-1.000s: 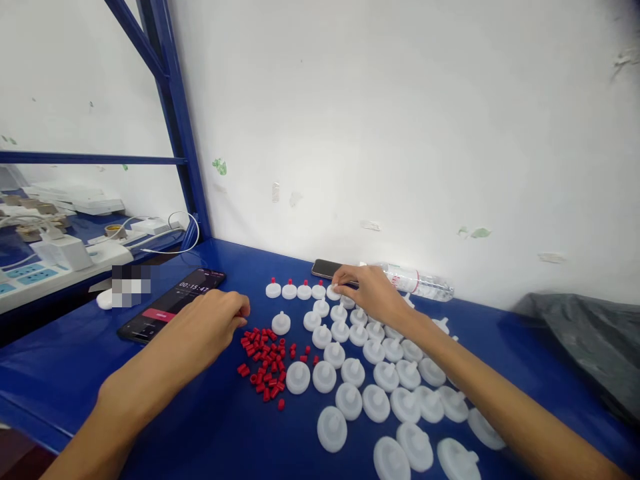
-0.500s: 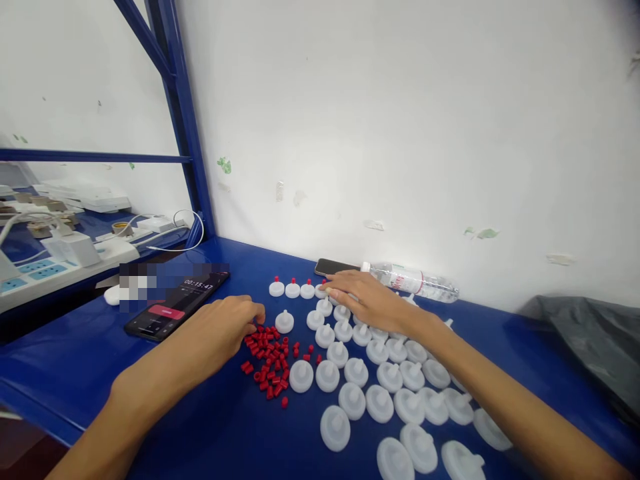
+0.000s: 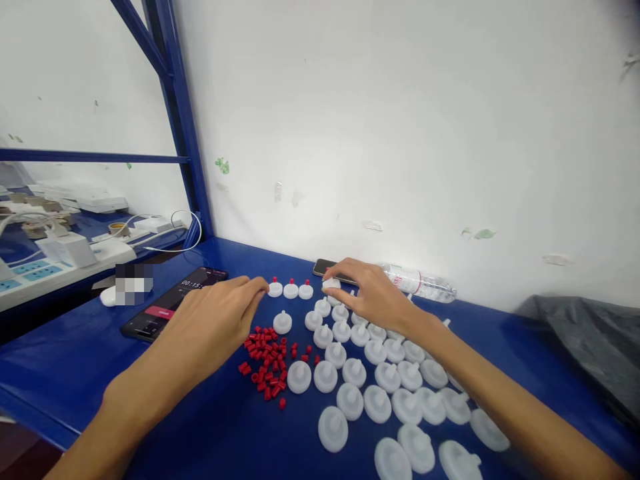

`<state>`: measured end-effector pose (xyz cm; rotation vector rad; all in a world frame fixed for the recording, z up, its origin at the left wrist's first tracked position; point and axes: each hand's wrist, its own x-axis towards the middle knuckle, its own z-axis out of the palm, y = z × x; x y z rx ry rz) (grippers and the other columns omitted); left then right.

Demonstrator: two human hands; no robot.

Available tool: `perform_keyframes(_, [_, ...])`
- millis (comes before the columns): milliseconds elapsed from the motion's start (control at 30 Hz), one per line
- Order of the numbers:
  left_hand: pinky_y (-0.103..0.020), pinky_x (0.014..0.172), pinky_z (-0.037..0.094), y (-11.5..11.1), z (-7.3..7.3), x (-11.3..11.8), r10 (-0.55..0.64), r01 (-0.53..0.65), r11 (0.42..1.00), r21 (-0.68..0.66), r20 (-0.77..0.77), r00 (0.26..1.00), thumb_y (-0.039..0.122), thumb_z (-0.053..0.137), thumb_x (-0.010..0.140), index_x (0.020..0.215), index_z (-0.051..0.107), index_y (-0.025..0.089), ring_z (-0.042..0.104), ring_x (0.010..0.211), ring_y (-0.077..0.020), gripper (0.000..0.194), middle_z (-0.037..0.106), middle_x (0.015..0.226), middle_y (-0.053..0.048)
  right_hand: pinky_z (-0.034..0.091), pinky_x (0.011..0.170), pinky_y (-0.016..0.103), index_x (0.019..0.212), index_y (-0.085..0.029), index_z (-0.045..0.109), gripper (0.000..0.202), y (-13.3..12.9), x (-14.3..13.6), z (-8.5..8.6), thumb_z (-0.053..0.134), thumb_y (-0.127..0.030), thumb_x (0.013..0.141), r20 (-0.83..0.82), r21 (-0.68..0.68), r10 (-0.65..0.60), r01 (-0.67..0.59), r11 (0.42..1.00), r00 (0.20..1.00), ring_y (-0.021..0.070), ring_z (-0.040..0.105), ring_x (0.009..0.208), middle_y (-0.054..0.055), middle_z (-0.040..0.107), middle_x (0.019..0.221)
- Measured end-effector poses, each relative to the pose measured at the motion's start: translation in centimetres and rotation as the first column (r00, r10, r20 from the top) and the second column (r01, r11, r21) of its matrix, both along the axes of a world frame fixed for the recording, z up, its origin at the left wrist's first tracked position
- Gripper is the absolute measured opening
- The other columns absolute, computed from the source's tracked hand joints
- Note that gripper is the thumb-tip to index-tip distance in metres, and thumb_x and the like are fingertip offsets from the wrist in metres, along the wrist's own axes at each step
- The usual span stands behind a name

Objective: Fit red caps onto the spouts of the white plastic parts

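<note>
My left hand point(image 3: 220, 310) is closed in a pinch by the left end of a short row of white round caps with red tips point(image 3: 291, 289). Whatever its fingertips hold, if anything, is hidden. My right hand point(image 3: 375, 293) grips a white round cap point(image 3: 331, 284) between thumb and fingers, just right of that row. The top of this cap is partly covered by the fingers. A pile of small red tube-like caps point(image 3: 267, 357) lies below my left hand. Many white spouted caps point(image 3: 349, 400) spread over the blue table point(image 3: 210, 427), some beneath my right forearm.
A phone with a timer point(image 3: 170, 300) lies at the left, partly behind my left hand. Behind my right hand are another phone point(image 3: 323, 267) and a clear plastic bottle point(image 3: 425, 283). A power strip point(image 3: 55, 270) stands far left, dark plastic point(image 3: 580, 340) at the right.
My left hand has moved up from the red pile to the row's left end. My right hand's fingers have shifted slightly right, with the white cap now showing between them.
</note>
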<state>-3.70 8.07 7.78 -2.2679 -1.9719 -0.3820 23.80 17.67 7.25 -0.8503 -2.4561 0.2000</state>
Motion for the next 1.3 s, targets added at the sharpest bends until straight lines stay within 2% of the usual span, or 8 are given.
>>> perform_keyframes(200, [-0.034,0.072,0.045,-1.3,0.6,1.8,-0.179,0.144,0.976,0.164,0.222,0.958,0.055,0.043,0.108,0.130,0.061,0.031,0.072,0.081,-0.0229,0.037,0.076,0.098,0.001,0.055,0.085,0.034,0.119,-0.026,0.055,0.018,-3.9,-1.8,2.3,0.063,-0.024,0.103,0.003,-0.027,0.111,-0.111,0.993,0.994,0.0196,0.069,0.100,0.003,0.072,0.119])
perform_keyframes(433, [-0.032,0.059,0.030,-1.7,0.3,2.2,-0.354,0.330,0.926,0.182,0.121,0.927,0.024,0.031,0.107,0.092,0.056,0.023,0.057,0.062,-0.0168,0.029,0.063,0.077,0.001,0.055,0.085,0.032,0.116,-0.027,0.048,0.028,-7.6,-4.0,3.1,0.068,-0.018,0.099,-0.055,0.010,0.209,-0.208,0.978,0.976,0.0194,0.071,0.104,0.002,0.071,0.118])
perform_keyframes(600, [-0.032,0.056,0.026,-2.3,1.0,1.4,-0.233,0.195,0.958,0.210,0.174,0.957,0.025,0.030,0.104,0.075,0.045,0.024,0.047,0.053,-0.0158,0.032,0.053,0.061,0.003,0.056,0.088,0.033,0.116,-0.026,0.054,0.016,-6.6,-3.4,2.5,0.059,-0.017,0.104,-0.017,0.110,0.182,-0.179,0.978,0.983,0.0191,0.071,0.102,0.002,0.073,0.110])
perform_keyframes(733, [-0.031,0.061,0.032,-2.8,2.9,-1.2,0.004,-0.121,0.956,0.269,0.398,0.917,0.047,0.032,0.107,0.071,0.044,0.024,0.051,0.058,-0.0170,0.045,0.054,0.061,0.003,0.059,0.084,0.040,0.120,-0.023,0.059,0.017,-2.8,-0.8,2.0,0.054,-0.019,0.104,-0.022,0.121,-0.083,0.085,0.989,0.996,0.0252,0.073,0.102,0.010,0.074,0.118])
perform_keyframes(833, [-0.033,0.066,0.035,-2.4,3.4,-2.4,0.140,-0.211,0.966,0.152,0.381,0.914,0.049,0.031,0.106,0.074,0.047,0.024,0.055,0.066,-0.0197,0.043,0.058,0.067,0.001,0.059,0.086,0.045,0.133,-0.021,0.058,0.033,-0.1,0.2,1.6,0.062,-0.022,0.100,-0.064,0.064,-0.205,0.209,0.976,0.977,0.0289,0.073,0.102,0.011,0.074,0.116])
perform_keyframes(1033, [-0.038,0.071,0.038,-0.1,0.7,-1.7,0.185,-0.173,0.979,-0.110,0.106,0.977,0.043,0.030,0.109,0.088,0.053,0.024,0.067,0.082,-0.0275,0.037,0.069,0.090,-0.006,0.059,0.092,0.040,0.106,-0.020,0.073,0.009,2.3,-2.3,-0.4,0.070,-0.024,0.099,0.001,-0.126,-0.174,0.173,0.977,0.985,0.0219,0.074,0.101,0.005,0.078,0.108])
perform_keyframes(1167, [-0.040,0.078,0.041,0.7,-1.3,-2.5,0.131,-0.124,0.985,-0.121,0.049,0.990,0.034,0.040,0.108,0.092,0.054,0.022,0.068,0.093,-0.0307,0.025,0.068,0.105,-0.012,0.061,0.093,0.044,0.112,-0.017,0.071,0.022,3.5,-2.9,-1.8,0.070,-0.036,0.102,0.059,-0.236,-0.130,0.141,0.961,0.990,0.0206,0.072,0.101,0.006,0.074,0.115])
perform_keyframes(1300, [-0.040,0.077,0.040,1.5,-2.9,-3.8,0.082,-0.072,0.985,-0.155,0.058,0.995,0.029,0.044,0.106,0.091,0.055,0.021,0.068,0.091,-0.0317,0.020,0.067,0.096,-0.011,0.061,0.092,0.044,0.119,-0.018,0.070,0.026,4.2,-2.7,-2.1,0.069,-0.038,0.102,0.095,-0.308,-0.114,0.138,0.941,0.989,0.0217,0.072,0.104,0.007,0.072,0.121])
